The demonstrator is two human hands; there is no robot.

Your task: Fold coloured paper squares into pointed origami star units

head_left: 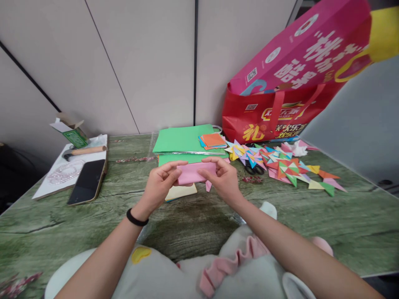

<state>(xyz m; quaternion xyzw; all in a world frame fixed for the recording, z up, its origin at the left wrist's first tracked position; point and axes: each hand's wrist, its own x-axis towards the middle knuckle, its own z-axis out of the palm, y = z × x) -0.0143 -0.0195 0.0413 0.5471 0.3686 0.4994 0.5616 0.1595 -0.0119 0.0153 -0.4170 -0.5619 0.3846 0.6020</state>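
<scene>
A folded piece of pink paper (188, 173) is stretched level between my two hands, above the table. My left hand (161, 182) pinches its left end between thumb and fingers; a black band circles that wrist. At the other end, my right hand (222, 179) grips the paper with the thumb pressed on its near face. Just below and behind it lie pale yellow paper squares (181, 192) and a small pink folded piece (208, 186). Green paper sheets (177, 140) sit farther back, with a stack of orange and other coloured squares (213, 140) on top.
To the right lie several folded colourful paper pieces (288, 168) and black scissors (254, 169). A red gift bag (249, 114) stands behind them. On the left are a phone (87, 182), a hammer-like tool (89, 150) and a small green box (75, 135). A grey plush (174, 274) is nearest me.
</scene>
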